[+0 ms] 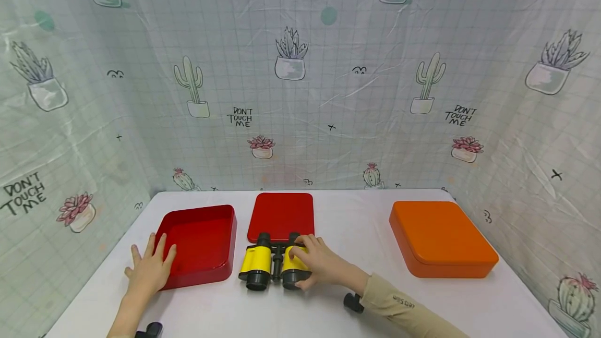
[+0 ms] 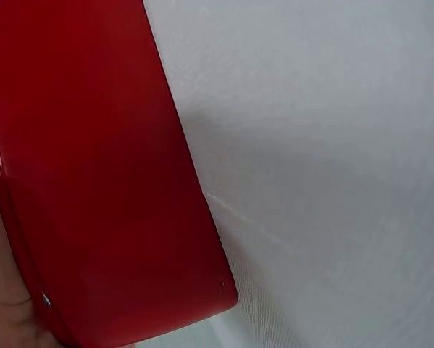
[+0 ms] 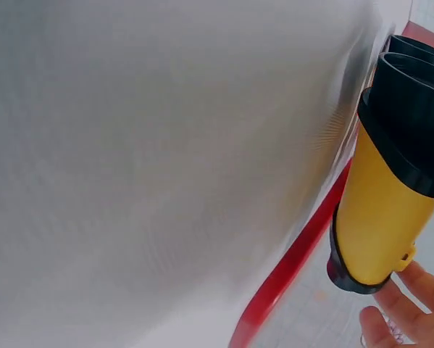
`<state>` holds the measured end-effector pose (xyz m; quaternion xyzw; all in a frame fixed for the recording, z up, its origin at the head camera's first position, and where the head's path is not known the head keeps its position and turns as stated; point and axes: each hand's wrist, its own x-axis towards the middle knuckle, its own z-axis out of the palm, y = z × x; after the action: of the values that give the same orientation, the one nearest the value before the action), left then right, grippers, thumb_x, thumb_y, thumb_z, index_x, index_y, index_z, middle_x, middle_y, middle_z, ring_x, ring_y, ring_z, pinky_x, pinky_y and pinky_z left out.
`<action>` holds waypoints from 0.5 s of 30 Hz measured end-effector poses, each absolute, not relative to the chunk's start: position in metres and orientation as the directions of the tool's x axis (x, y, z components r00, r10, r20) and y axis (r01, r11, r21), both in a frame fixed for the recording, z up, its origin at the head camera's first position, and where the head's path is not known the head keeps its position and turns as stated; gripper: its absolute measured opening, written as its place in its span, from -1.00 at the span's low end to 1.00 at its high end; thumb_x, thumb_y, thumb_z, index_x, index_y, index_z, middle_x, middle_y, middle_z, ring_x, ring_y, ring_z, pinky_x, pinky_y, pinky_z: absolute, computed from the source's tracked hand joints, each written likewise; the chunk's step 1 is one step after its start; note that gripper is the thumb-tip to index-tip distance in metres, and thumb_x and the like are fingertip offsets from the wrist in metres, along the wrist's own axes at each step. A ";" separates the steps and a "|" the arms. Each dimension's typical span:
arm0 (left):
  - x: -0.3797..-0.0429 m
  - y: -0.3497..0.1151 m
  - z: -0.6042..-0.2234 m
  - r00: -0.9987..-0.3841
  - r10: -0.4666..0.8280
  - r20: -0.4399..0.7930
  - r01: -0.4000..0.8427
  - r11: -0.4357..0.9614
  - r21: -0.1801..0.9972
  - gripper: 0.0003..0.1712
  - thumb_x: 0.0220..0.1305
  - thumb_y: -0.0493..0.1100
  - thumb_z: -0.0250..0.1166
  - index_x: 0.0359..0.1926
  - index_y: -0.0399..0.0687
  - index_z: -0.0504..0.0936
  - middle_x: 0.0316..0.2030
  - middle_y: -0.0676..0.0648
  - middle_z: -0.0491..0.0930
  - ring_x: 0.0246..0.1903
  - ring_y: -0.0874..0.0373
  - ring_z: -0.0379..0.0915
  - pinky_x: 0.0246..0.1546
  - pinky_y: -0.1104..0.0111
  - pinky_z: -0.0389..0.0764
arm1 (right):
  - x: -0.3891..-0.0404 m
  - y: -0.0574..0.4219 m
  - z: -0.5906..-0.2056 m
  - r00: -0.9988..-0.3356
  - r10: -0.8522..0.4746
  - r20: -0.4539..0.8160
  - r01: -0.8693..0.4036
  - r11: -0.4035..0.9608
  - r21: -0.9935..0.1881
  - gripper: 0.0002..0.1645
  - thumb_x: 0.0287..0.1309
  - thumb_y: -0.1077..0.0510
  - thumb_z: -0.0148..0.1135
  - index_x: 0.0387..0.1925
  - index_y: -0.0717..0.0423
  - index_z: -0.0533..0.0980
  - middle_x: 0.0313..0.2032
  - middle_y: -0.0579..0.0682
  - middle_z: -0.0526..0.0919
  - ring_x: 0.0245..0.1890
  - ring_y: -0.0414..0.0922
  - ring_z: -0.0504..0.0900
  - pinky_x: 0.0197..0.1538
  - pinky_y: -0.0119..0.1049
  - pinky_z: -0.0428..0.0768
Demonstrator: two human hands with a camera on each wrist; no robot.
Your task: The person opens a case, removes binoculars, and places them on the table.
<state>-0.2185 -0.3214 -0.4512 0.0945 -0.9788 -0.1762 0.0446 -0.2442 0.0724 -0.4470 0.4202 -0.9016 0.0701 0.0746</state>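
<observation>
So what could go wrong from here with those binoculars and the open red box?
The right hand holds the binoculars by one side only, so they might tip or swing if lifted. They also lie right by the near edge of the flat red lid, so moving them could nudge it. And the left hand is at the rim of the open red box; a push might slide it.

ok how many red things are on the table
2: the open box, to the left of the binoculars, and the flat lid, just beyond the binoculars, which hide a little of its near edge.
</observation>
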 end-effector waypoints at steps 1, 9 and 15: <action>-0.219 -0.321 -0.451 -0.978 -0.202 0.053 -0.171 0.920 0.353 -0.22 0.32 0.17 -0.29 0.32 -0.32 -0.14 0.29 -0.46 -0.29 0.16 -0.62 -0.51 -0.12 -0.51 -0.23 | -0.244 0.072 -0.447 -0.640 -0.747 0.181 -0.766 0.639 -0.071 -0.41 -0.22 -0.23 0.32 -0.11 -0.23 0.31 0.05 -0.02 0.31 0.02 -0.14 0.27 0.04 -0.21 0.39; -0.218 -0.321 -0.451 -0.978 -0.204 0.053 -0.173 0.920 0.351 -0.22 0.31 0.17 -0.28 0.32 -0.32 -0.13 0.29 -0.46 -0.29 0.16 -0.62 -0.50 -0.13 -0.51 -0.23 | -0.244 0.073 -0.450 -0.681 -0.725 0.101 -0.731 0.666 -0.150 -0.38 -0.19 -0.17 0.32 -0.04 -0.27 0.31 0.11 -0.02 0.28 0.10 -0.10 0.26 0.13 0.15 0.35; -0.218 -0.321 -0.451 -0.978 -0.200 0.051 -0.170 0.921 0.350 -0.23 0.31 0.16 -0.28 0.32 -0.32 -0.13 0.29 -0.46 -0.29 0.16 -0.63 -0.50 -0.13 -0.51 -0.23 | -0.243 0.076 -0.451 -0.651 -0.751 0.109 -0.758 0.636 -0.142 -0.39 -0.17 -0.15 0.30 -0.01 -0.26 0.30 0.15 -0.02 0.26 0.13 -0.09 0.26 0.08 0.14 0.38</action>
<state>-0.2175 -0.3212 -0.4511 0.0946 -0.9791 -0.1747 0.0428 -0.2429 0.0757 -0.4515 0.4174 -0.9043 0.0878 0.0198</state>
